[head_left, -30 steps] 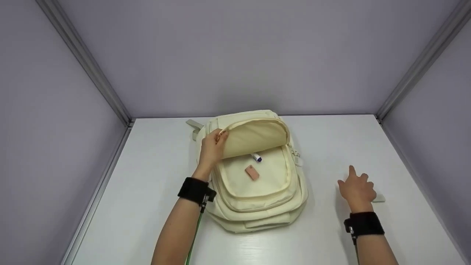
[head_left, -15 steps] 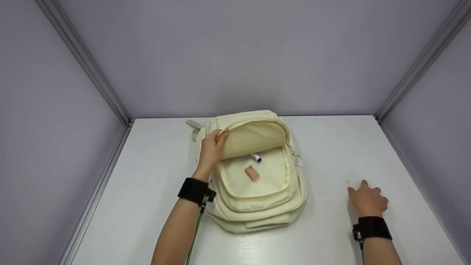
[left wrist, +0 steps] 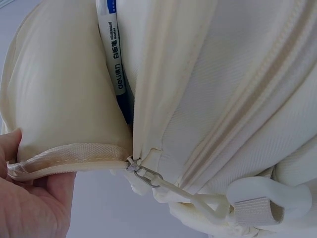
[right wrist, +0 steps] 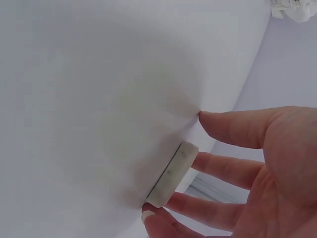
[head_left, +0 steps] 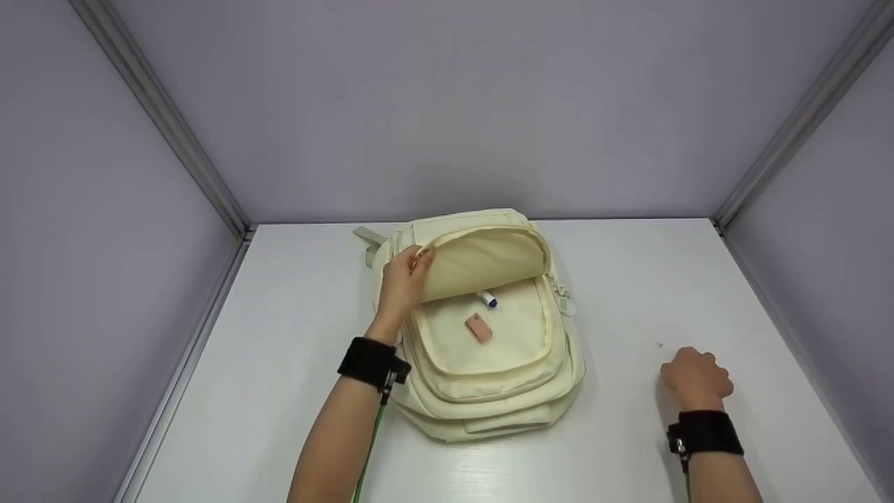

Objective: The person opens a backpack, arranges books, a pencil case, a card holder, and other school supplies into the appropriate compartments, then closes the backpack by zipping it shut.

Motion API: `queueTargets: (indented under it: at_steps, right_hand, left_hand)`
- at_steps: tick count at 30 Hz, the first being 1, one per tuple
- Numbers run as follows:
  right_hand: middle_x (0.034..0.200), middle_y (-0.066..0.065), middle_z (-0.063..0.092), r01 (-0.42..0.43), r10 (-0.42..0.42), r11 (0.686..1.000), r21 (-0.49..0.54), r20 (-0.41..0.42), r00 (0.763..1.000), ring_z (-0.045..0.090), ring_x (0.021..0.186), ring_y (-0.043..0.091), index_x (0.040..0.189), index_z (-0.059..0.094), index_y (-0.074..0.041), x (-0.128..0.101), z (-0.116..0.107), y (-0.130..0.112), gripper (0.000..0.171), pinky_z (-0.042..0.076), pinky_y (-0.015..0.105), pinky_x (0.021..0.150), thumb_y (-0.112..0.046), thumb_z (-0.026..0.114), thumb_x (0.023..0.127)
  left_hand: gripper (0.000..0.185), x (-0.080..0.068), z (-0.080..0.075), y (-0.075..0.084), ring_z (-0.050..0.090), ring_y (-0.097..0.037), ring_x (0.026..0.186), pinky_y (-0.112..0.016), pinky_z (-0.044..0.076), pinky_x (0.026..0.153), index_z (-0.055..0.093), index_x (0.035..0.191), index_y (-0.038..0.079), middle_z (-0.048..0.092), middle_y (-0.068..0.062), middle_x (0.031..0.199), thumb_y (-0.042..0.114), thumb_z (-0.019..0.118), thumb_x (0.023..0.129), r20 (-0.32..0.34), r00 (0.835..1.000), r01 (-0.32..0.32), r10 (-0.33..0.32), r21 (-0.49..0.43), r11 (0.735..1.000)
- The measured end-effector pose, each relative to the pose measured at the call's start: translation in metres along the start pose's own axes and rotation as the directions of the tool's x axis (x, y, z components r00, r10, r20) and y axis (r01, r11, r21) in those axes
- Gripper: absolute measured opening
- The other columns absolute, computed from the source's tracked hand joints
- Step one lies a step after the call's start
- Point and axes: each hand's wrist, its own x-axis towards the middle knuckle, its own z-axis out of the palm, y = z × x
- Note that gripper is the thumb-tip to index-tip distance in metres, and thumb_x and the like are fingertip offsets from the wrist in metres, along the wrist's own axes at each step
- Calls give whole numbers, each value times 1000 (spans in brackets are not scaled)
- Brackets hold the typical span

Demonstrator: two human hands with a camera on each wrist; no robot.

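Note:
My left hand pinches the edge of the raised front pocket flap of a cream backpack. A whiteboard marker lies in the open pocket, partly under the flap; its blue end shows in the head view. Below it a small pink eraser rests on the pocket front. At the right, low over the table, is my right hand. Its fingers sit behind and at one end of a white eraser, while the thumb stands apart from it. The hand hides this eraser in the head view.
The backpack lies flat on a white table enclosed by pale panels. A strap sticks out at its upper left. A white buckle hangs at the zip pull. Tiny specks lie near my right hand.
My right hand has moved right and nearer over the white eraser, and its straight index finger has bent in. The left hand still holds the flap in the same place.

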Motion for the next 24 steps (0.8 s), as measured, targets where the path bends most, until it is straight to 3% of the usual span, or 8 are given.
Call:
queueTargets:
  at_steps: [5,9,13,24]
  right_hand:
    - [84,29,52,0,1,1000,-6,23,1000,52,68,32,107,56,19,2,0,-2,37,46,47,55,-15,51,94]
    - [92,34,52,22,-23,1000,20,21,1000,52,71,34,112,52,18,3,0,-3,30,46,47,56,-5,47,93]
    - [95,37,55,60,-60,998,35,5,998,56,74,36,112,51,17,5,1,-3,25,48,48,56,0,45,94]
    - [86,33,59,99,-95,993,56,-78,992,61,71,41,100,54,14,6,5,-7,30,48,48,52,-15,50,97]
  left_hand:
    - [22,0,0,1,34,-12,54,-29,28,52,62,88,9,36,4,61,27,58,101,-6,1000,8,-8,9,1000]
    - [23,0,-1,2,34,-12,54,-30,28,52,61,86,9,36,5,61,27,59,100,-15,1000,12,-12,15,1000]
    - [25,0,-1,2,33,-12,54,-30,27,52,60,84,10,35,5,60,28,59,100,-19,1000,6,-6,21,1000]
    - [25,-1,-2,2,33,-11,54,-29,27,52,57,83,11,35,5,61,28,57,101,8,1000,15,-15,-3,1000]
